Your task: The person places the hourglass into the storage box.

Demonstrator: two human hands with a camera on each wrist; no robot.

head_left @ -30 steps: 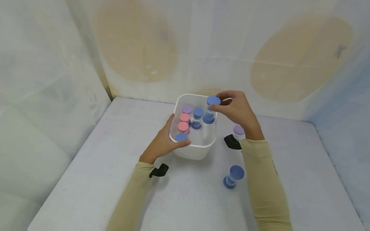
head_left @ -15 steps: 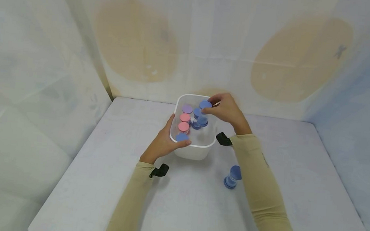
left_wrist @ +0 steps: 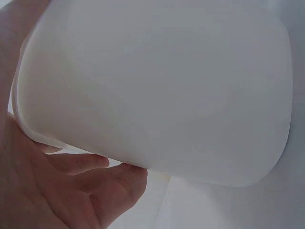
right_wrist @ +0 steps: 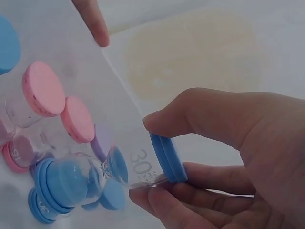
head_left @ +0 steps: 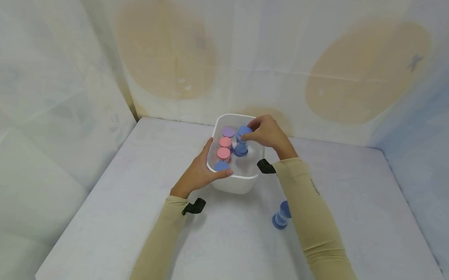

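A white plastic tub (head_left: 232, 182) stands at the back middle of the table and holds several sand timers with pink, purple and blue caps. My right hand (head_left: 262, 133) reaches into the tub and pinches the top cap of a blue sand timer (head_left: 242, 140), marked 30 in the right wrist view (right_wrist: 119, 171). Two pink-capped timers (right_wrist: 45, 90) stand beside it. My left hand (head_left: 200, 171) grips the tub's near left corner, thumb over the rim; the tub's wall (left_wrist: 157, 90) fills the left wrist view.
Another blue sand timer (head_left: 281, 215) stands on the table to the right of the tub, partly behind my right forearm. The table is walled by pale sheeting at the back and both sides. Black wrist-camera mounts (head_left: 193, 206) show on both arms.
My right hand has lowered the blue timer from above the tub's far right rim down into the tub, beside the other blue one. The left hand has stayed put.
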